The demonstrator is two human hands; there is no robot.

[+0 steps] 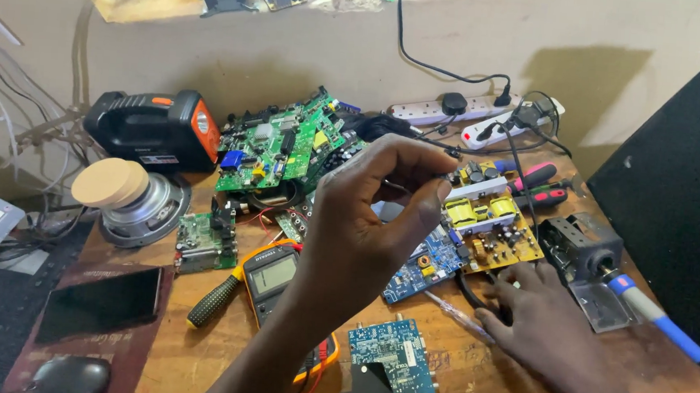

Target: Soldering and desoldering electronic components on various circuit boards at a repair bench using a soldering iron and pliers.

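Left hand (365,222) grip pinched on thin black wire (452,151); right hand (542,321) fingers spread, flat on wooden bench (191,358).

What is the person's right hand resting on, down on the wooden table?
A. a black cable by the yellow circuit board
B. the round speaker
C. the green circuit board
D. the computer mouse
A: the right hand lies flat with its fingers on a black cable just below the yellow circuit board, while the left hand is raised, pinching something small.
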